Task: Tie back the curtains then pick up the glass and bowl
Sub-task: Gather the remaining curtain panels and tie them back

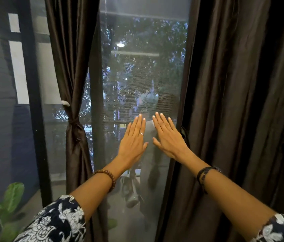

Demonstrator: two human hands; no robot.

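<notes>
Right curtain [233,102] loose, just beside flat right hand [168,138] fingers [162,122]

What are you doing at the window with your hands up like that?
A person stands at the window with both hands flat and open in front of the glass, the left hand beside the right hand, holding nothing. The left curtain is already tied back with a band. The right curtain hangs loose, not yet tied. No glass or bowl is in view.
</notes>
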